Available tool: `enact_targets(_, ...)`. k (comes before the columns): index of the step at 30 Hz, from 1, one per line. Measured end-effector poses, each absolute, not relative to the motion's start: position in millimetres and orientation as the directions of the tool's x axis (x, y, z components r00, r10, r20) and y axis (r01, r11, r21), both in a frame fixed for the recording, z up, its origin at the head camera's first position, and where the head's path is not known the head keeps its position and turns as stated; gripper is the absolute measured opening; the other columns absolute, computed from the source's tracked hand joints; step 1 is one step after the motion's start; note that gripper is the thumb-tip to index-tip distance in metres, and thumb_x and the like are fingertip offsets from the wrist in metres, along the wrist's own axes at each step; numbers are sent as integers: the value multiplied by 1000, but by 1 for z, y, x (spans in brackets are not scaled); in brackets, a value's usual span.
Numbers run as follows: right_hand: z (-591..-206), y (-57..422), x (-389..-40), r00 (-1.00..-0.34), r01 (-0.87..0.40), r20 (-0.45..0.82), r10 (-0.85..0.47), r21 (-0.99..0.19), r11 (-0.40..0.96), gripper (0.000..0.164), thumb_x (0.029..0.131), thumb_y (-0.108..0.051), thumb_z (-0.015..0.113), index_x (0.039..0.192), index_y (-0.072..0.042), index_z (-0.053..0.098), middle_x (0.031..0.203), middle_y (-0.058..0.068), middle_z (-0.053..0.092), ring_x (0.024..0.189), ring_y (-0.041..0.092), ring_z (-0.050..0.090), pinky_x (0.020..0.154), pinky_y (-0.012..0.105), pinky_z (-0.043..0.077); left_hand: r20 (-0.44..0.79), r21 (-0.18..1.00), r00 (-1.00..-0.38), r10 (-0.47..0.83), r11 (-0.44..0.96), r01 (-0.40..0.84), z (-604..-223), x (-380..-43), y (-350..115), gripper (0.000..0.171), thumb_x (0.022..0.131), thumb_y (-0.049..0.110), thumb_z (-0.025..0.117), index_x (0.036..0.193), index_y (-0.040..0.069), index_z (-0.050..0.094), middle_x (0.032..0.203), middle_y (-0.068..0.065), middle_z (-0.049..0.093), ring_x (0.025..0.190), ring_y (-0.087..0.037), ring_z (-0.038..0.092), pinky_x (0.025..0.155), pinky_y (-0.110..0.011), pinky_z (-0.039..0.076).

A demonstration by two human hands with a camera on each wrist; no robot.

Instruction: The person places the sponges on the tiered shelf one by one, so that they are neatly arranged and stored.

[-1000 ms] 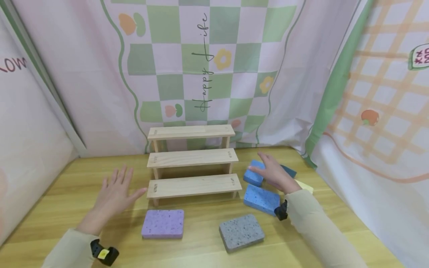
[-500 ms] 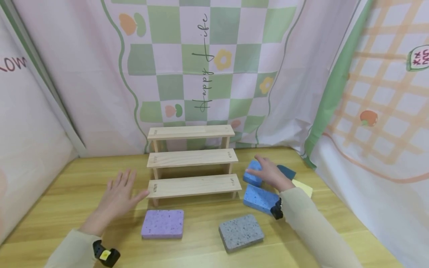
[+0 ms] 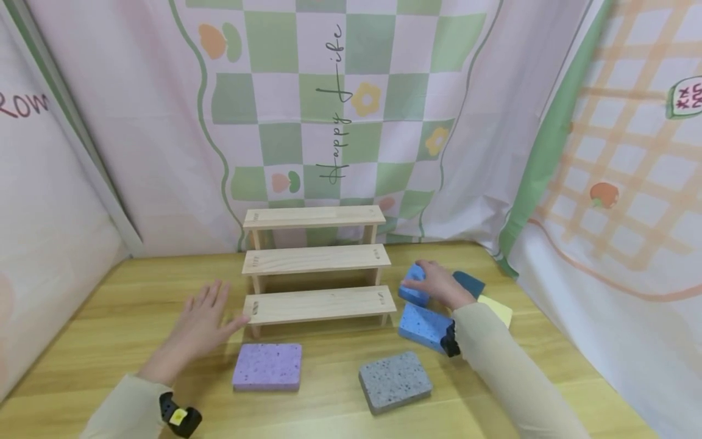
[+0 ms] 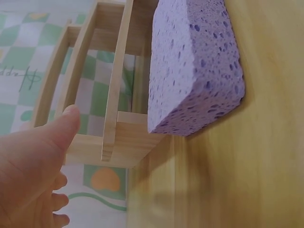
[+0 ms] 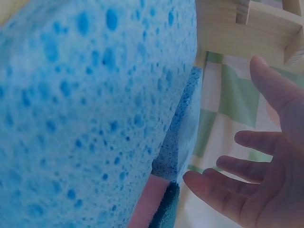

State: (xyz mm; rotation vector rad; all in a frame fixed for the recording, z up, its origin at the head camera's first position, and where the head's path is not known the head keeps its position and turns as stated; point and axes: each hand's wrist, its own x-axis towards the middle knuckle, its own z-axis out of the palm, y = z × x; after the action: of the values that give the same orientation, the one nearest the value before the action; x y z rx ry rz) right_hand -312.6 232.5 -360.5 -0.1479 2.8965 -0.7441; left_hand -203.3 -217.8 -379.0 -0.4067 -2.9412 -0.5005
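Note:
My right hand point(image 3: 439, 285) hovers over the rear blue sponge point(image 3: 411, 296), its thumb and fingers spread around it; in the right wrist view the fingers point(image 5: 247, 168) look apart from the sponge. In front lies another blue sponge point(image 3: 421, 329), large and close in the right wrist view. With fingers extended, my left hand point(image 3: 200, 326) is held over the table by the left end of a three-step wooden shelf point(image 3: 318, 306), holding nothing. A purple sponge point(image 3: 267, 367) lies flat to its right, and the left wrist view shows its pitted side point(image 4: 190, 71).
A grey sponge point(image 3: 395, 383) lies at the front right of the table point(image 3: 323, 414). Beyond the right hand lie a dark teal piece point(image 3: 468, 283) and a pale yellow one point(image 3: 498, 311). Patterned curtains point(image 3: 362, 97) hang behind and at both sides.
My right hand has come down and slightly left toward the rear blue sponge. The left hand has drifted a little to the right, still with fingers extended. The sponges stay put.

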Motion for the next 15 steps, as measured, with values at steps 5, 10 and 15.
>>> enact_targets(5, -364, 233, -316, -985, -31, -133, -113, -500, 866, 91, 81, -53, 63, 141, 5, 26, 142, 31, 24, 128, 47, 23, 100, 59, 24, 176, 303, -950, 259, 904, 302, -382, -204, -215, 85, 92, 53, 43, 140, -13, 19, 144, -33, 10, 129, -52, 8, 102, -63, 4)
enact_targets(10, -366, 231, -319, -984, -46, -129, -122, -478, 877, 89, 82, -48, 64, 139, 8, 27, 138, 32, 29, 125, 47, 28, 100, 58, 27, 179, 301, -947, 267, 901, 312, -386, -206, -212, 84, 92, 52, 45, 139, -14, 20, 143, -34, 13, 129, -51, 11, 102, -62, 5)
enact_targets(15, -370, 230, -321, -985, -28, -142, -100, -434, 900, 88, 83, -48, 63, 140, 9, 26, 138, 33, 28, 125, 48, 27, 100, 58, 26, 182, 298, -946, 269, 901, 314, -390, -208, -211, 84, 92, 52, 45, 139, -14, 21, 143, -32, 14, 130, -50, 12, 103, -61, 6)
